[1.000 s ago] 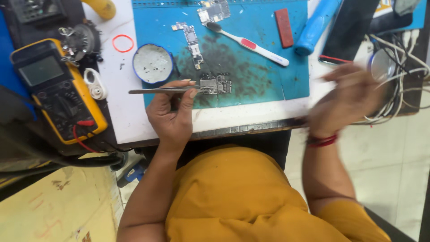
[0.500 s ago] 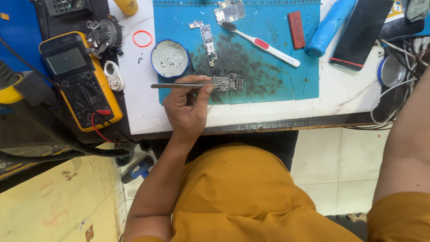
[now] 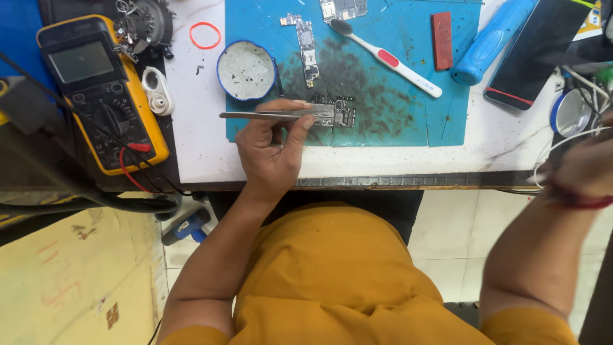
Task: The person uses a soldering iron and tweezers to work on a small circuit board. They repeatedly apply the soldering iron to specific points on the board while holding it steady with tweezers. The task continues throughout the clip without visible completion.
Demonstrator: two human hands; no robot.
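Multimeter (image 3: 102,89): yellow-cased, grey screen, lay at your far left, tilted, with red and black leads trailing off toward 6 o'clock.
White plastic clip (image 3: 157,91): just beside the multimeter, at its 3 o'clock.
Red rubber band (image 3: 205,35): loose on the white bench top (image 3: 498,147), at 12 o'clock from the clip.
Round tin (image 3: 246,70): blue-rimmed, shallow, on the left edge of the blue work mat (image 3: 396,108).
Left hand (image 3: 271,150): your thumb and forefinger were pressed together on a pair of metal tweezers (image 3: 268,115), the other fingers curled under; the hand rested at the mat's near edge, at 6 o'clock from the tin.
Tweezers: lay level, handle end pointing to 9 o'clock, tips at 3 o'clock meeting the small circuit board (image 3: 337,113).
Small circuit board: flat on the mat's darkened patch, touching the tweezer tips, just past your fingertips.
Long narrow board (image 3: 306,48): at 12 o'clock from the small board, apart from it.
Toothbrush (image 3: 386,57): white and red, slanted across the mat, bristles toward 11 o'clock.
Red block (image 3: 441,40): upright oblong, at 2 o'clock from the brush.
Blue handle (image 3: 488,41): fat tool, slanted off the mat's right edge.
Dark phone (image 3: 533,51): just beside the blue handle, at its 3 o'clock.
Right hand (image 3: 584,169): blurred at the far right edge among white cables (image 3: 575,137); I cannot tell whether you had it spread or gripping.
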